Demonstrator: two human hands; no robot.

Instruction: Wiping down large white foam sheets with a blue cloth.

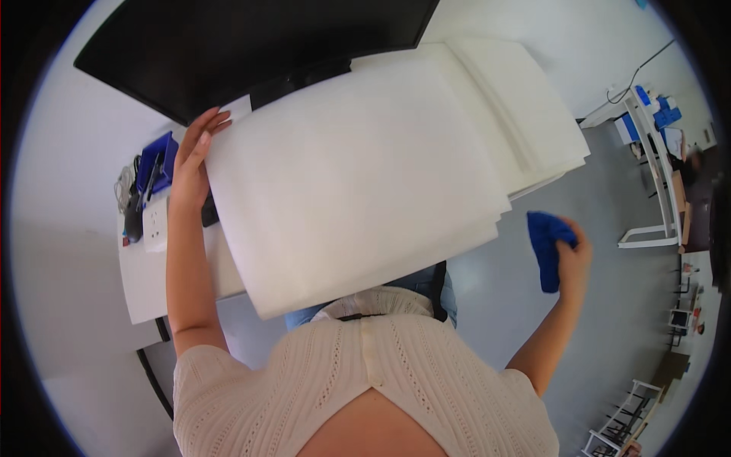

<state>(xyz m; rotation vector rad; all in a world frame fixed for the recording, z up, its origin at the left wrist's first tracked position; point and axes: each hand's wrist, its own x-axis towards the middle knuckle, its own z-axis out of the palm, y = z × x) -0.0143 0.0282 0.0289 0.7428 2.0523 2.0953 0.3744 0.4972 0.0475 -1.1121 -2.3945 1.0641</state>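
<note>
A large stack of white sheets [358, 175], soft and foam-like, spreads in front of me over the desk, its near edge close to my body. At its far left corner my left hand [195, 160] grips the edge, fingertips at the corner. Out to the right, clear of the stack, my right hand [575, 255] is closed on a crumpled blue cloth [545, 247], held in the air above the floor. A folded or overlapping part of the white sheets [525, 114] extends to the far right.
A black monitor [251, 46] stands behind the sheets. On the desk's left lie a blue bin [158, 160] with tools, a white power socket box [156, 225] and a black mouse [133, 225]. A white frame table [655, 175] stands far right; stools [624, 419] are lower right.
</note>
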